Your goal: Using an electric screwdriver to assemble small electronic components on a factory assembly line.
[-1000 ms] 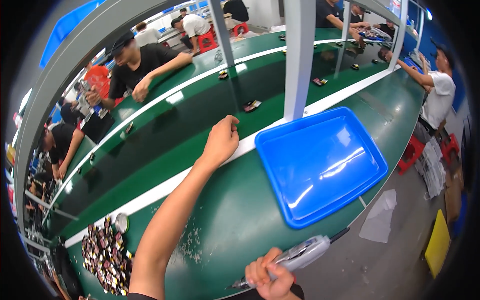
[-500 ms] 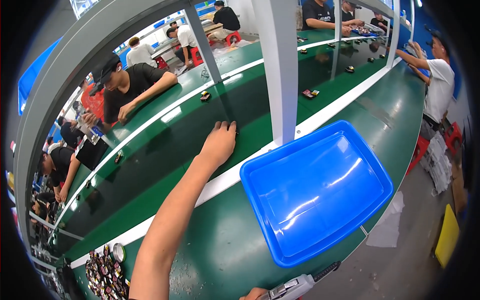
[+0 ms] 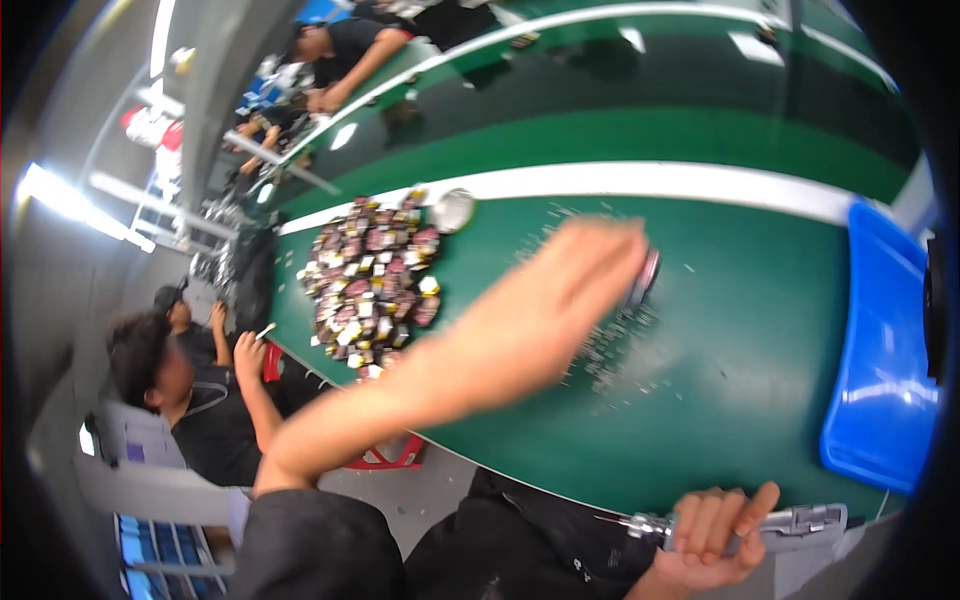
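Note:
My left hand (image 3: pixel 585 275), smeared by motion, is over the green table with its fingers closed. A small dark part (image 3: pixel 648 277) with a reddish edge shows at its fingertips, partly hidden by the hand. Below it, many tiny screws (image 3: pixel 620 355) lie scattered on the tabletop. At the table's near edge my right hand (image 3: pixel 712 535) is wrapped round a grey electric screwdriver (image 3: pixel 808 522), whose thin bit points left. To the left of my left hand lies a heap of small black, yellow and white parts (image 3: pixel 370 275), beside a round metal lid or dish (image 3: pixel 453 210).
A blue plastic tray (image 3: pixel 880 440) stands on the table (image 3: pixel 740 400) at the right. Beyond the white rail (image 3: pixel 680 180) runs a dark green conveyor belt (image 3: pixel 600 125) with a few parts. People sit at the left (image 3: pixel 190 390) and across the belt (image 3: pixel 345 60).
The view has swung left and down. My left hand has come back from the belt to above the scattered screws, now with a small part. My right hand and the screwdriver show more fully.

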`<control>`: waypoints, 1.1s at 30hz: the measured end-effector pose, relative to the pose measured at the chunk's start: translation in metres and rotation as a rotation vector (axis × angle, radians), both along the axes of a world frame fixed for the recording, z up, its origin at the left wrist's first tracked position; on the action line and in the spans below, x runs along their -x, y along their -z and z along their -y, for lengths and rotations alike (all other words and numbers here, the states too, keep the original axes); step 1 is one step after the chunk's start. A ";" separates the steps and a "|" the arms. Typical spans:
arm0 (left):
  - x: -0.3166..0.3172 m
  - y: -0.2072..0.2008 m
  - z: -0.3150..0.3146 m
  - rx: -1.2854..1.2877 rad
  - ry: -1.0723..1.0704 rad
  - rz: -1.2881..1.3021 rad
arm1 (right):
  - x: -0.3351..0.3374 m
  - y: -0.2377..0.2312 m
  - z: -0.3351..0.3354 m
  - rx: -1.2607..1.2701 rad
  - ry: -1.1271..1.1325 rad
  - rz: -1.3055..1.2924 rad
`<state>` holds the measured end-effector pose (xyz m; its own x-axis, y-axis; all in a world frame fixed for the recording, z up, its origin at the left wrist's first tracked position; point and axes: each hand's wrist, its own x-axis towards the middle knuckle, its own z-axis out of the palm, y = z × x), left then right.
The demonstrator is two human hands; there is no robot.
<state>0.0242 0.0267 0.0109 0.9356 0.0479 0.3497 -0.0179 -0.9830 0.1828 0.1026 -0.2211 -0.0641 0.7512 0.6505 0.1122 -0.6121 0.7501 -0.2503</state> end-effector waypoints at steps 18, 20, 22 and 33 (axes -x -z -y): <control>0.136 0.035 0.100 0.266 -0.121 -0.226 | 0.020 0.005 0.020 0.136 -0.049 -0.062; 0.133 0.035 0.092 0.362 -0.040 -0.246 | 0.029 0.002 0.017 0.171 -0.024 -0.043; 0.128 0.036 0.084 0.381 0.014 -0.240 | 0.038 0.001 0.016 0.181 -0.016 -0.019; 0.108 0.054 0.089 0.112 0.095 0.006 | 0.096 -0.001 0.005 0.282 -0.183 -0.013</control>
